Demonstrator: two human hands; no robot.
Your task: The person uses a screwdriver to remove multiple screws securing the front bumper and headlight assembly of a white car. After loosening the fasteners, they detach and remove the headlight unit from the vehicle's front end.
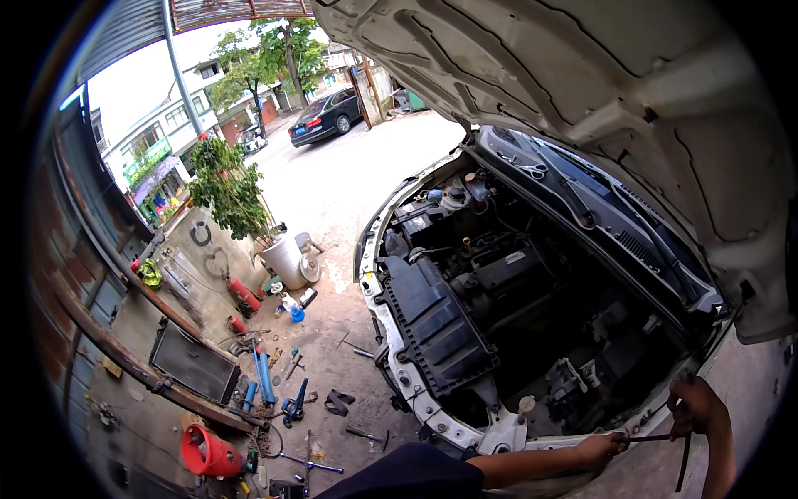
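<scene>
Over the near right edge of the engine bay [499, 328], my left hand [600, 452] is closed around one end of a thin dark strip [648, 438]. The strip runs straight across to my right hand [698, 406], whose fingers are closed round its other part. Below the right hand hangs a narrow dark length [683, 467]; whether it belongs to the same strip I cannot tell. Both hands are close to the fender by the raised hood [632, 108]. Inside the bay sit a black air filter housing [436, 320] and an engine cover [503, 270].
Scissors [534, 170] lie below the windshield. On the floor at left are a red bucket [218, 449], a blue jack [264, 378], a hammer [366, 434] and several other tools. A potted plant [226, 187] stands by the wall. A dark car [326, 116] is parked outside.
</scene>
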